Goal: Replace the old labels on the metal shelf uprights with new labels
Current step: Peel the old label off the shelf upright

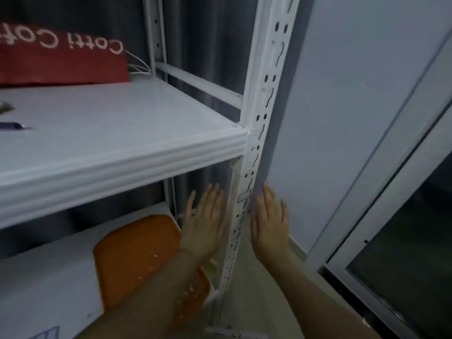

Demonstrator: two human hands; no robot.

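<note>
My left hand is flat, fingers straight and holding nothing, at 9 o'clock of the white metal upright. My right hand mirrors it at 3 o'clock, fingers straight, empty too. I cannot tell whether either one touches the metal. Level with my fingertips, on the upright's front face, sits a small dark-edged label – at 6 o'clock from the shelf corner. On that shelf, at 10 o'clock from my hands, lies a red bag – an orange plastic thing lies at 8 o'clock of my left hand
</note>
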